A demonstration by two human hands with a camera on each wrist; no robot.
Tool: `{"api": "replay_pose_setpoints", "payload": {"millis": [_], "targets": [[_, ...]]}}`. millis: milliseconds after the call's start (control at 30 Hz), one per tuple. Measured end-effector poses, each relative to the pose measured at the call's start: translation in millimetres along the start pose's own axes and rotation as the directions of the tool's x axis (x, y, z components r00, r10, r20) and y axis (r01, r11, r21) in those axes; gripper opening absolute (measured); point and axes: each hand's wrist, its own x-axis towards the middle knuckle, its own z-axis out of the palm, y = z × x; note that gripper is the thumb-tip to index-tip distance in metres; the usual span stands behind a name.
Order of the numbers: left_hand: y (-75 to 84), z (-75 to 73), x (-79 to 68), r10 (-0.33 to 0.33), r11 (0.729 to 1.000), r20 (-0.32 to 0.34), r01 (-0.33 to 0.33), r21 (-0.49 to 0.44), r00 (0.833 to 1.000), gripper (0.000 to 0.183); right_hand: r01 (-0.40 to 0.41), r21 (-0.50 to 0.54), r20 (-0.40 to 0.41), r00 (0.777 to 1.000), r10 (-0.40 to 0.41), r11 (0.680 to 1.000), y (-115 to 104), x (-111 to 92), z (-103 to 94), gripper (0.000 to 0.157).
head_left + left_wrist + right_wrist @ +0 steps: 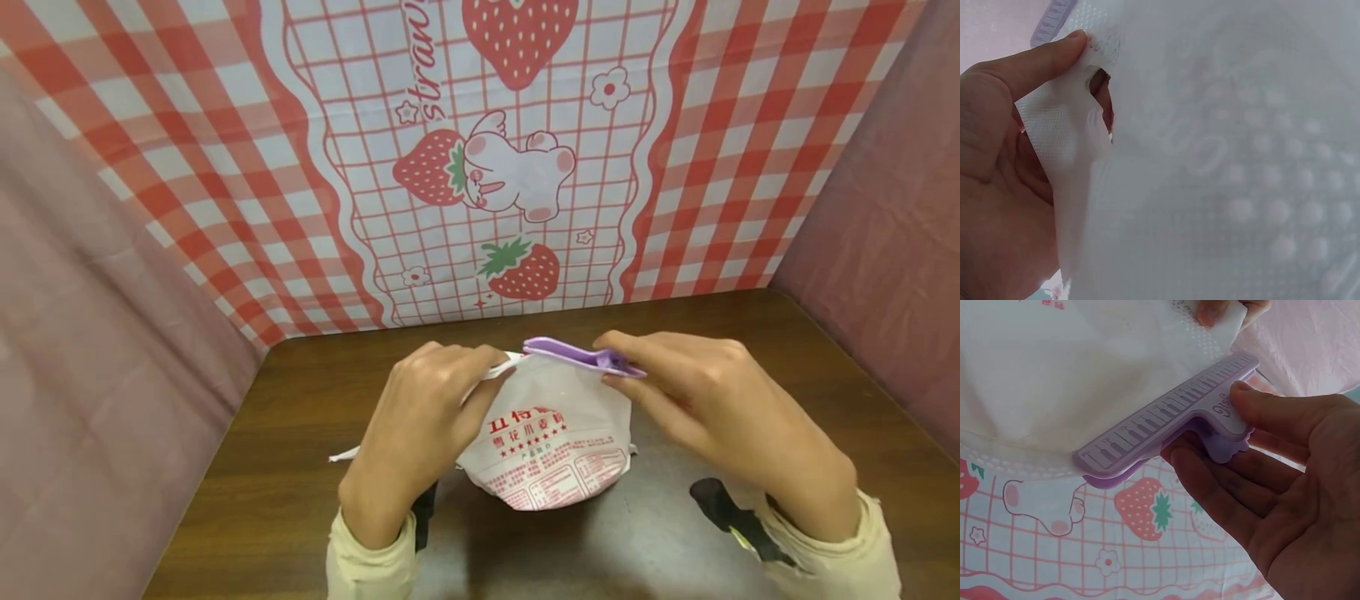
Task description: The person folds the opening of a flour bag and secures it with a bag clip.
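A white flour bag (551, 454) with red printing stands in front of me, its top edge held up between my hands. My left hand (427, 417) pinches the left part of that edge between thumb and fingers. In the left wrist view a torn-looking hole (1102, 94) shows in the bag beside the thumb. With thumb and fingers my right hand (720, 400) grips a long purple bag clip (1166, 415) by its handles. The clip lies along the right part of the bag's top edge; whether its jaws are fully closed, I cannot tell.
The bag stands on a brown wooden table (300, 500). Behind it hangs a red-checked strawberry cloth (487, 317), with pink curtains (112, 375) at the sides. Dark straps (720, 508) show near the wrists.
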Motion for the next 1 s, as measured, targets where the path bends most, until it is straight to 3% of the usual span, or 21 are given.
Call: {"api": "replay_pose_setpoints", "payload": {"millis": [267, 433, 667, 1000], "targets": [[-0.9, -1.4, -1.8, -0.029, 0.996, 0.019, 0.030, -0.084, 0.999, 0.006, 0.106, 0.017, -0.114, 0.988, -0.103, 0.994, 1, -2, -3.8, 0.041], [-0.4, -5.0, -3.3, -0.040, 0.988, 0.058, 0.048, -0.148, 0.997, 0.012, 0.100, 0.022, -0.201, 0.975, -0.093, 0.995, -1, -3, -11.5, 0.040], [0.9, -5.9, -5.3, -0.061, 0.971, 0.108, 0.084, -0.223, 0.992, 0.024, 0.065, -0.014, -0.193, 0.979, -0.066, 0.998, -1, 0, -12.0, 0.039], [4.7, -6.1, -5.1, -0.076, 0.983, 0.165, 0.102, -0.154, 0.983, 0.027, 0.031, -0.028, -0.207, 0.978, -0.036, 0.999, 2, 0, -10.2, 0.042]]}}
